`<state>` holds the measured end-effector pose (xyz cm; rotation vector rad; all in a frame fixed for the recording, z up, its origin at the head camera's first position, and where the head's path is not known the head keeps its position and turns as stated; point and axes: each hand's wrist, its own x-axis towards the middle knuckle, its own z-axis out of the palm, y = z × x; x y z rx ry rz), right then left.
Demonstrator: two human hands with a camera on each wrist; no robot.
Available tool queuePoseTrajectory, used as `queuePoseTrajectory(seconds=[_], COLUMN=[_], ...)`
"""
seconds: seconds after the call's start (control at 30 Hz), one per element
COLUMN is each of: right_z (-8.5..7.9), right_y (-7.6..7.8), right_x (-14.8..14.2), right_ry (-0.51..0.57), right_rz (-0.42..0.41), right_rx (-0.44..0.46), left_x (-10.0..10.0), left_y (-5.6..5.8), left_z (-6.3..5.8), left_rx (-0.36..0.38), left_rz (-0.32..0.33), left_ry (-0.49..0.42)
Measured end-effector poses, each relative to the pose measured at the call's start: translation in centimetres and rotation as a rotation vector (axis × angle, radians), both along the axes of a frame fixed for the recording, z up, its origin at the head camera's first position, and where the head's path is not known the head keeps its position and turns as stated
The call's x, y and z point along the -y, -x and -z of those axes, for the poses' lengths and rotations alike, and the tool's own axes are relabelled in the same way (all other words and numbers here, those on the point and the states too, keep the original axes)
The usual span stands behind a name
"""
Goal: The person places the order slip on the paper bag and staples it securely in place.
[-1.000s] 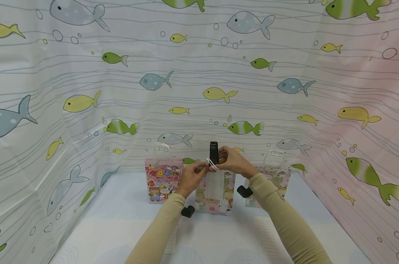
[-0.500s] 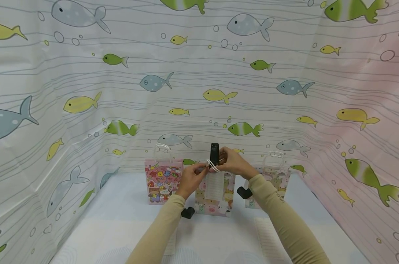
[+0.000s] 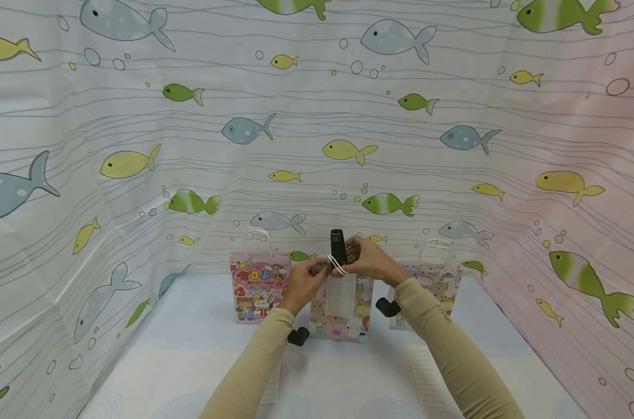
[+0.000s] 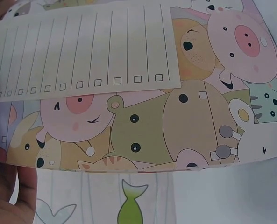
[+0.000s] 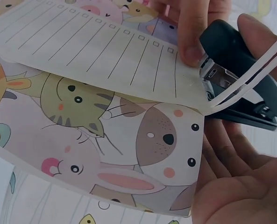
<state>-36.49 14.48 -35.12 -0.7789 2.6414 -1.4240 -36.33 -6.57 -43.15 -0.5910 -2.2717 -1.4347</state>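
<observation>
A black stapler [image 3: 338, 244] is in my right hand [image 3: 370, 259], which grips it at the top edge of an animal-print paper bag [image 3: 337, 330]. In the right wrist view the mouth of the stapler [image 5: 227, 44] meets the bag's rim, where a lined checklist slip [image 5: 129, 58] lies against the bag's front. My left hand [image 3: 302, 285] pinches the slip and the bag rim beside the stapler. White cord handles [image 5: 250, 77] cross in front of the stapler. Much of the left hand is out of the left wrist view.
A pink gift bag [image 3: 259, 285] stands at left, and another animal-print bag [image 3: 450, 288] at right, partly behind the right sleeve. Lined slips lie on the table, one at right [image 3: 427, 372] and one at left [image 3: 271, 387]. A fish-print sheet [image 3: 317, 116] hangs behind.
The stapler has shifted slightly left and down, and its top leans a little further left. Both hands otherwise keep their places at the bag's rim.
</observation>
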Motion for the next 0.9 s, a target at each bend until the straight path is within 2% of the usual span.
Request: queuePoseTrajectory(seconds=[0.27, 0.53, 0.7, 0.9], right_z=[0.4, 0.6, 1.1, 1.6], right_y=[0.2, 0.0, 0.1, -0.1], right_x=[0.0, 0.1, 0.2, 0.7], right_ry=[-0.058, -0.037, -0.039, -0.042], right_rz=[-0.02, -0.006, 0.006, 0.067], right_rx=[-0.02, -0.068, -0.136, -0.219], left_x=[0.1, 0.1, 0.1, 0.2], left_y=[0.1, 0.0, 0.1, 0.1], left_z=[0.2, 0.1, 0.1, 0.1], left_rx=[-0.008, 0.01, 0.022, -0.001], left_rz=[0.004, 0.004, -0.002, 0.0], left_ry=[0.0, -0.012, -0.009, -0.009])
